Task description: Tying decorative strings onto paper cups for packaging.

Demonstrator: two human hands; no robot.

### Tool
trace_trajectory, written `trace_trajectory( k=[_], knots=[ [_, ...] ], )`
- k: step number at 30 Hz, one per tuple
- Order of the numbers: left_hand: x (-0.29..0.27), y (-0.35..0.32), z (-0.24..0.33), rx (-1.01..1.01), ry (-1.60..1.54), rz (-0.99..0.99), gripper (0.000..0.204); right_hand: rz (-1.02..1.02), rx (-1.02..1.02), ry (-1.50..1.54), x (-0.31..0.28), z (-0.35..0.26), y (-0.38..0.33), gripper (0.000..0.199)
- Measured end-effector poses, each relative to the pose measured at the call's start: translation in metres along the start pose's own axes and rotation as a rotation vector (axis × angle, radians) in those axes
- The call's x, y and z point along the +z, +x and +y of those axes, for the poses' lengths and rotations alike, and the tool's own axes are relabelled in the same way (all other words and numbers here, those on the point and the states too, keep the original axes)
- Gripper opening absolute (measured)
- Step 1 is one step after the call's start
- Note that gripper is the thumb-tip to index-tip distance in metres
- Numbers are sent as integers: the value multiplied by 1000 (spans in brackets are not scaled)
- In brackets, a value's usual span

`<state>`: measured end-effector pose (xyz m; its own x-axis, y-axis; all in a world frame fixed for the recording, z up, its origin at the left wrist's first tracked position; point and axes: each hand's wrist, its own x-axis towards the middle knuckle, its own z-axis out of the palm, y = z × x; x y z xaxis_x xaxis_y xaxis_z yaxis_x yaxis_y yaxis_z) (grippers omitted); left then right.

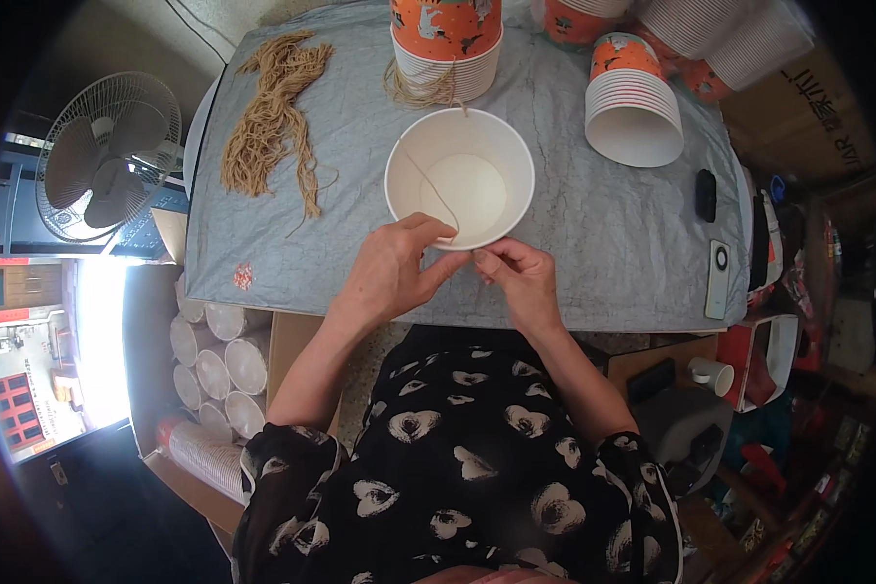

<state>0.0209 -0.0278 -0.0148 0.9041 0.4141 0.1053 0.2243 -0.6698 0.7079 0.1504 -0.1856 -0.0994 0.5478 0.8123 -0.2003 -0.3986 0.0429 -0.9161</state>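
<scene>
A white paper bucket (514, 167) stands open end up near the middle of the table. A thin tan cord (427, 179) hangs inside it in a loose curve. My left hand (391, 268) is closed over the near rim, fingertips inside by the cord and thumb outside. Just right of it, my right hand (522, 284) pinches thumb against finger at the outer side of the rim; what sits between those fingertips is too small to make out. Behind the bucket, an orange-patterned stack of paper buckets (448, 73) has a tan cord bundle (417, 86) lying around it.
A large hank of tan cords (273, 122) lies at the far left. At the right are a tipped stack of buckets (633, 102), a black object (705, 196) and a phone (717, 279). A fan (109, 158) stands left of the table, above a box of wrapped stacks (212, 372).
</scene>
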Motion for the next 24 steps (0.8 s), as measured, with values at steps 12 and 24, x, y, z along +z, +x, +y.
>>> trace_trajectory(
  k=[12,24],
  knots=[
    [14,-3,-8,-271,-657,-38,21,38,-456,-578,3,-23,-20,6],
    [0,-20,19,54,-719,372,13,22,-555,-634,22,-44,-47,7]
  ],
)
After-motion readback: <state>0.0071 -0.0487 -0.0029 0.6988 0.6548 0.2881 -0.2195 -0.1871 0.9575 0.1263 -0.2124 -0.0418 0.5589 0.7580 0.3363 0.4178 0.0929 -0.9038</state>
